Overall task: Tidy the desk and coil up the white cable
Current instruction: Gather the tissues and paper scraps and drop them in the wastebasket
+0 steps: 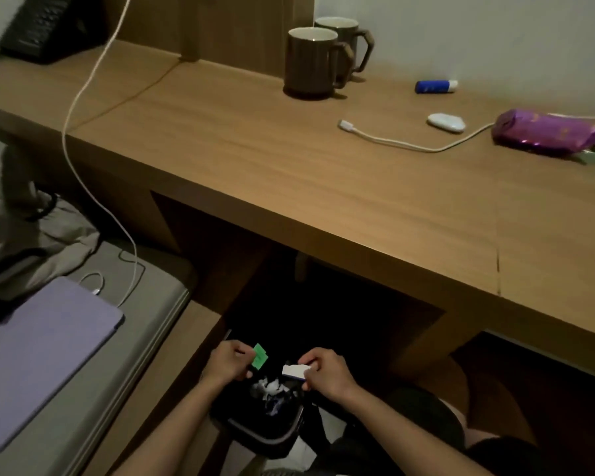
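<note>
Below the desk's front edge, my left hand point(228, 362) pinches a small green wrapper point(260, 355) and my right hand point(327, 369) holds a small white wrapper point(294, 371). Both hover over a dark waste bin point(265, 431) with crumpled paper inside. On the wooden desk point(289, 173) a short white cable point(402, 142) lies with its plug end free at the left and its other end running toward a purple snack bag point(547, 132). A second, long white cable point(83, 139) hangs over the desk's left edge down to the bed.
Two brown mugs point(311, 61) stand at the back of the desk. A blue tube point(435, 86) and a white oval case point(446, 122) lie to their right. A black telephone point(38, 25) sits far left. A lilac laptop point(38, 341) rests on the bed.
</note>
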Tool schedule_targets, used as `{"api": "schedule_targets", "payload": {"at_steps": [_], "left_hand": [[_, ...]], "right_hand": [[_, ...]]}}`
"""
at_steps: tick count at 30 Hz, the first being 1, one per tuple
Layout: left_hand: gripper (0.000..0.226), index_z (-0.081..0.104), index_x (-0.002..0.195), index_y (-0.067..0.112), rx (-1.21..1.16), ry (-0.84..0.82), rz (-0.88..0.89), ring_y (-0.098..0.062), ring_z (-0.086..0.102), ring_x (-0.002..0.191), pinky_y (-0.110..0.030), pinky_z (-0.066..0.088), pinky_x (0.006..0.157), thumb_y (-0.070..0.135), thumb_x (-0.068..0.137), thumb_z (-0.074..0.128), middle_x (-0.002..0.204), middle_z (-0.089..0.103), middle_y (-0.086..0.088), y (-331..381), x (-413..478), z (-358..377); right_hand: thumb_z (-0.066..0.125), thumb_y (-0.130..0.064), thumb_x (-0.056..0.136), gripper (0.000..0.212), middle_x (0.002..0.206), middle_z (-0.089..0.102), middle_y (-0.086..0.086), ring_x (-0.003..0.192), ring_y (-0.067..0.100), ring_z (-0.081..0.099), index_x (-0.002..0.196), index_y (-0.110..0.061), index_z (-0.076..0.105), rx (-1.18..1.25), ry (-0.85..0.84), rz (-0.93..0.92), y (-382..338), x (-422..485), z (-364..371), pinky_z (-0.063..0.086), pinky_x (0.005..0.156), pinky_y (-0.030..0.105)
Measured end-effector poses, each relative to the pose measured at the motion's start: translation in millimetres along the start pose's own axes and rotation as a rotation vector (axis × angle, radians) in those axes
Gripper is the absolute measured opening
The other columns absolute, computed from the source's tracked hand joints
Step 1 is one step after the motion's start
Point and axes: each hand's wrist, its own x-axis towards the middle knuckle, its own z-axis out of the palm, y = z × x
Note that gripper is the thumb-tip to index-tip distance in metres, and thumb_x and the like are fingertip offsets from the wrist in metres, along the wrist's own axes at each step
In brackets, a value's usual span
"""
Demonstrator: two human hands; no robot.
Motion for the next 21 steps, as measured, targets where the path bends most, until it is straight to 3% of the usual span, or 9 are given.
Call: {"api": "schedule_targets", "payload": {"at_steps": [2,5,7,10,13,15,17,19,21], "left_hand": [[0.012,0.063,0.073,0.016,0.004,0.034,-0.078,-0.018,0.068,0.058,-0.040,0.057,0.076,0.016,0.086,0.063,0.067,0.068,-0.004,-11,11,3],[0.011,0.064,0.079,0.013,-0.006,0.076,-0.178,-0.024,0.063,0.059,-0.036,0.054,0.069,0.014,0.088,0.058,0.048,0.064,0.005,-20,17,8],[0.020,0.062,0.110,0.009,-0.069,0.053,-0.247,-0.022,0.061,0.067,-0.028,0.048,0.064,0.015,0.091,0.057,0.071,0.069,-0.001,-19,16,13],[0.045,0.042,0.138,0.010,-0.056,-0.059,-0.259,-0.021,0.058,0.101,-0.022,0.042,0.078,0.019,0.095,0.053,0.127,0.057,-0.014,-13,11,14],[0.048,0.037,0.141,0.010,0.040,-0.115,-0.187,-0.021,0.052,0.120,-0.021,0.039,0.090,0.020,0.096,0.049,0.137,0.049,-0.013,-7,7,9],[0.042,0.043,0.138,0.011,0.133,-0.104,-0.089,-0.015,0.057,0.105,-0.023,0.043,0.087,0.021,0.097,0.047,0.125,0.057,-0.009,-1,1,6],[0.035,0.050,0.131,0.014,0.200,-0.077,0.056,-0.011,0.059,0.089,-0.021,0.046,0.075,0.022,0.097,0.046,0.106,0.062,-0.002,13,-10,1],[0.029,0.054,0.125,0.022,0.235,-0.045,0.206,-0.008,0.060,0.093,-0.012,0.042,0.070,0.024,0.097,0.047,0.105,0.064,0.003,34,-28,-5],[0.023,0.055,0.117,0.033,0.229,-0.024,0.337,0.000,0.060,0.097,-0.013,0.044,0.076,0.027,0.095,0.049,0.106,0.066,0.011,58,-52,-11]], "right_hand": [[0.048,0.001,0.087,0.028,0.058,0.061,-0.005,0.058,0.005,0.060,0.106,-0.013,0.063,-0.009,-0.014,0.035,4,11,11,0.048,0.056,0.014],[0.041,-0.006,0.095,0.028,0.073,0.066,0.001,0.079,0.016,0.067,0.113,-0.012,0.062,0.011,-0.029,0.080,6,23,25,0.052,0.069,0.022],[0.043,-0.009,0.097,0.032,0.106,0.067,0.008,0.101,0.019,0.064,0.125,-0.011,0.059,0.015,-0.074,0.094,5,28,31,0.049,0.078,0.018],[0.051,-0.008,0.095,0.039,0.135,0.054,0.004,0.125,0.016,0.052,0.133,-0.015,0.053,-0.041,-0.141,0.054,5,33,32,0.041,0.094,0.015],[0.053,-0.012,0.094,0.037,0.135,0.055,0.002,0.125,0.015,0.052,0.131,-0.019,0.055,-0.081,-0.173,-0.003,3,28,21,0.041,0.100,0.018],[0.053,-0.013,0.094,0.035,0.130,0.059,0.001,0.122,0.012,0.054,0.129,-0.019,0.057,-0.085,-0.176,-0.074,-4,19,6,0.044,0.102,0.024],[0.052,-0.014,0.095,0.034,0.124,0.062,-0.002,0.114,0.007,0.057,0.127,-0.021,0.057,-0.094,-0.163,-0.169,-17,2,-13,0.047,0.096,0.022],[0.053,-0.015,0.095,0.032,0.117,0.064,-0.005,0.106,0.003,0.060,0.125,-0.023,0.059,-0.087,-0.148,-0.277,-34,-21,-35,0.050,0.090,0.019],[0.054,-0.016,0.095,0.030,0.113,0.066,-0.008,0.103,-0.001,0.061,0.123,-0.026,0.060,-0.066,-0.132,-0.375,-53,-52,-58,0.051,0.088,0.018]]}}
